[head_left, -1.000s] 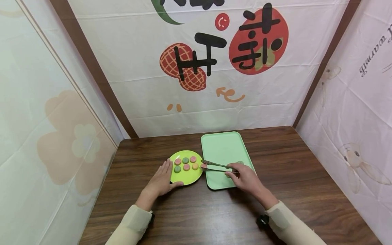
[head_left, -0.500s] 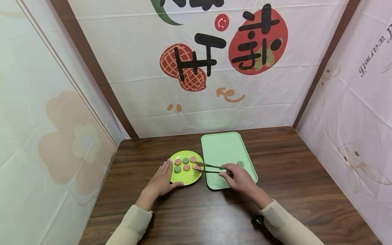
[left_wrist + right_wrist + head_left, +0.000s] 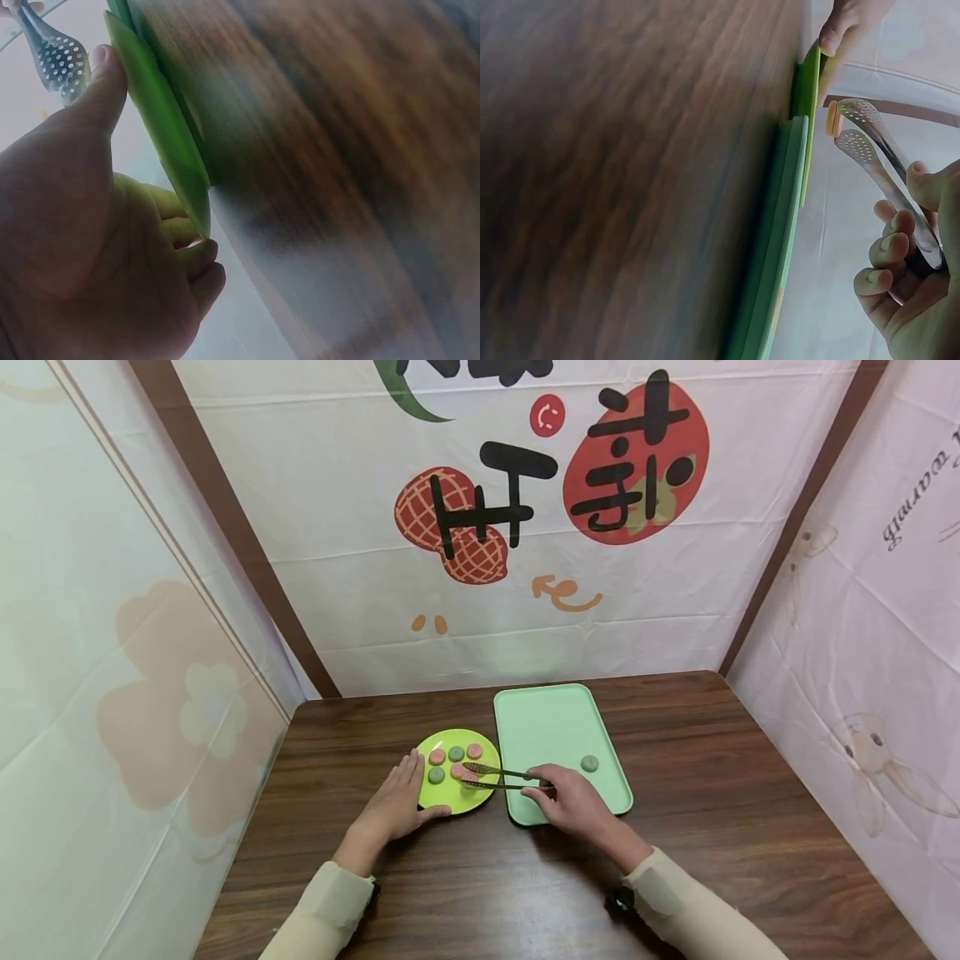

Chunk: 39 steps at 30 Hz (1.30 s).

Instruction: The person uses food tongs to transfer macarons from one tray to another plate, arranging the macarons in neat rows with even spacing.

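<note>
My right hand [image 3: 573,802] grips metal tongs [image 3: 506,779] with perforated tips, which reach left over the yellow-green plate [image 3: 450,797]. A macaron [image 3: 832,118] sits at the tong tips in the right wrist view, beside the plate's rim. On the plate lie pink macarons [image 3: 437,757] and green macarons [image 3: 457,752]; the tongs partly cover those on the right. My left hand [image 3: 393,797] holds the plate's left rim, with the thumb along the near edge. In the left wrist view its fingers [image 3: 196,259] meet the plate's edge.
A pale green tray [image 3: 543,718] lies right of the plate, under my right hand. One green macaron [image 3: 589,763] rests near its right side. The brown wooden table [image 3: 480,893] extends toward me, and a printed cloth wall [image 3: 450,652] stands behind it.
My right hand and the tongs have moved left from over the tray, bringing the tips farther over the plate with a pink macaron. My left hand stays on the plate's rim.
</note>
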Each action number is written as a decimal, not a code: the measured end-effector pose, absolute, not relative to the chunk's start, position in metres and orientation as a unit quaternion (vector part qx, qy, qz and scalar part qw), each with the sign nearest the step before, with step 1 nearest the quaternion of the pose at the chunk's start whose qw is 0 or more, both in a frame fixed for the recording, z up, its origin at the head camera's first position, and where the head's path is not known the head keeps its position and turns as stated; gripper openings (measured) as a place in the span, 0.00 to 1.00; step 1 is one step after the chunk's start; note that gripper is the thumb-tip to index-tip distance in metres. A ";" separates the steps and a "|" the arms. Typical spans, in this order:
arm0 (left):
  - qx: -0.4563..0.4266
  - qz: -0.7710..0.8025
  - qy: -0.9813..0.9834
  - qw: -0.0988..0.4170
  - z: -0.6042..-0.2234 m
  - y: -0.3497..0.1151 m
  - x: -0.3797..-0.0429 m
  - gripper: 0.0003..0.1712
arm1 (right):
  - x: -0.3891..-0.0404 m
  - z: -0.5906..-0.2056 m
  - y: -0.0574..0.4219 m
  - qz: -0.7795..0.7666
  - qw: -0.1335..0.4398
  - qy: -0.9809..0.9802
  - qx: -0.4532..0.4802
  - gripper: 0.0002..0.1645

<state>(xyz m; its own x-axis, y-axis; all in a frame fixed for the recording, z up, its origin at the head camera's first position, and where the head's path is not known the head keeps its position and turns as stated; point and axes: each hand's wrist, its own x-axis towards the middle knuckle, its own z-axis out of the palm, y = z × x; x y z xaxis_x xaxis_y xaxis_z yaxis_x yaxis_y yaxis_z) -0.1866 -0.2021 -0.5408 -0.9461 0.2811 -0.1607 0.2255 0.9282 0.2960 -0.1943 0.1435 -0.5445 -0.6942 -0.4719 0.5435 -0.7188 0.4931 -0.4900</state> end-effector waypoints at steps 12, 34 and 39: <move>0.130 0.139 0.976 0.103 -0.539 -0.202 -0.185 0.65 | -0.191 -0.546 0.126 0.365 0.153 -0.850 0.349 0.15; 0.127 0.144 0.976 0.101 -0.536 -0.202 -0.185 0.65 | -0.191 -0.545 0.100 0.350 0.110 -0.867 0.337 0.16; 0.127 0.148 0.976 0.101 -0.535 -0.201 -0.185 0.66 | -0.192 -0.545 0.096 0.334 0.102 -0.876 0.333 0.15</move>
